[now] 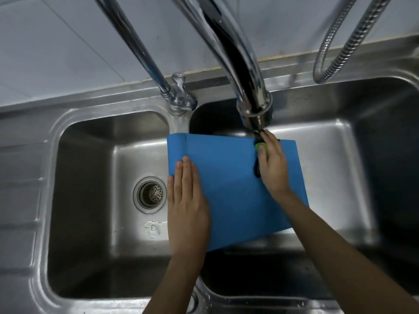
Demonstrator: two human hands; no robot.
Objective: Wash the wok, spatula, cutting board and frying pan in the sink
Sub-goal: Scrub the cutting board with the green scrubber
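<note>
A blue cutting board (229,184) lies tilted across the divider between the two sink basins. My left hand (188,205) rests flat on its left edge with the fingers straight; the thumb is hidden. My right hand (273,166) grips a green and black scrubber (263,147) and presses it against the board's upper right part, right under the spout of the big faucet (254,105). Whether water is running cannot be told. No wok, spatula or frying pan is in view.
The left basin has a strainer drain (150,194) and a small puddle near it. The right basin (335,155) lies partly under the board. A smaller tap (179,96) stands on the divider, and a metal spray hose (344,48) hangs at the back right.
</note>
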